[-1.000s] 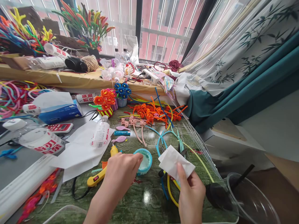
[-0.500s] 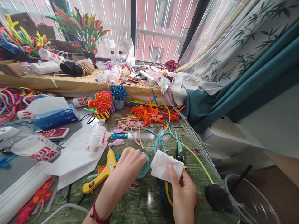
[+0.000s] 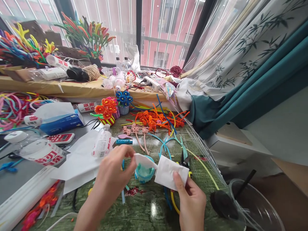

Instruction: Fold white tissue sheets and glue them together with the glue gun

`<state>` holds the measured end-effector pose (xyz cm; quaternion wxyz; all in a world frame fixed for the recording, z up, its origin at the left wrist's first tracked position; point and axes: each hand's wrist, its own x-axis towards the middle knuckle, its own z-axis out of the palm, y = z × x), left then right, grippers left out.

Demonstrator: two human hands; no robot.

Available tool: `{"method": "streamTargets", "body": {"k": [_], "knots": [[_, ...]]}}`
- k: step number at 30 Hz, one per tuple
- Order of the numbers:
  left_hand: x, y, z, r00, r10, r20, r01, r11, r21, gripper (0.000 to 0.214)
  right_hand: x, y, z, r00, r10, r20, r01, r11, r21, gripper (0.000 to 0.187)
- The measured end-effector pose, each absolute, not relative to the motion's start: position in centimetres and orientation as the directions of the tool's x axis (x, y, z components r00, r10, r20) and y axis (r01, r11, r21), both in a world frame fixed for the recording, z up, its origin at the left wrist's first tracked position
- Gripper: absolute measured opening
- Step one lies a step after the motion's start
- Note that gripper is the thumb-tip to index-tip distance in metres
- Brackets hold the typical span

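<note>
My left hand [image 3: 115, 168] is closed in a pinch on the end of a white strip of tissue [image 3: 143, 159]. The strip stretches right to the edge of a folded white tissue [image 3: 171, 173]; whether the two are one piece I cannot tell. Thumb and fingers of my right hand [image 3: 191, 195] grip that folded tissue. Below the strip stands a small turquoise cup [image 3: 145, 175] with pale material inside. Black-bladed scissors [image 3: 184, 159] lie partly hidden behind the folded tissue. My left arm covers most of the yellow glue gun [image 3: 90, 191].
Orange pipe-cleaner pieces [image 3: 150, 120] and pink ones [image 3: 134, 129] lie farther back. A labelled bottle [image 3: 102, 142] stands on white paper [image 3: 79, 163] at left. A clear plastic cup [image 3: 255, 208] is at the right edge. Blue stems [image 3: 166, 147] lie behind the folded tissue.
My left hand has drawn back left from above the turquoise cup, baring its inside. The white strip now shows in its fingers. My right hand still holds the folded tissue in nearly the same place.
</note>
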<state>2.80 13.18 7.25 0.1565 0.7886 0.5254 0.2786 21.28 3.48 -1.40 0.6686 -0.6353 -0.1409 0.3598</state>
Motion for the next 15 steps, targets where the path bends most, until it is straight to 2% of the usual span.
{"method": "streamTargets", "body": {"k": [1,3,5,7,9,11,15], "knots": [[2.2,12.7,7.2,0.176,0.946,0.274,0.666,-0.319,0.675,0.018,21.1,3.4,-1.4,0.709,0.653,-0.266,-0.299,-0.063,-0.952,0.050],[1.3,11.4,7.3,-0.011,0.987,0.160,0.441,-0.139,0.887,0.024,20.7,3.2,-1.2,0.721,0.646,-0.250,-0.284,-0.052,-0.957,0.049],[0.6,10.0,7.4,-0.123,0.992,0.011,0.201,0.014,0.980,0.033,20.0,3.1,-0.7,0.712,0.666,-0.223,-0.263,-0.042,-0.964,0.047],[0.2,8.7,7.4,-0.160,0.982,-0.103,0.031,0.110,0.994,0.039,19.0,2.9,-0.1,0.678,0.713,-0.181,-0.225,-0.034,-0.974,0.045],[-0.4,7.7,6.8,-0.098,0.980,-0.172,-0.031,0.170,0.985,0.044,17.6,2.8,0.5,0.599,0.791,-0.125,-0.169,-0.028,-0.985,0.042],[-1.0,7.0,5.7,0.051,0.978,-0.200,0.002,0.201,0.980,0.049,16.1,2.6,0.9,0.464,0.883,-0.072,-0.112,-0.023,-0.993,0.043],[-2.4,6.4,3.1,0.305,0.941,-0.145,0.096,0.121,0.988,0.049,14.1,2.2,0.5,0.213,0.977,0.010,0.037,0.002,-0.999,0.051]]}}
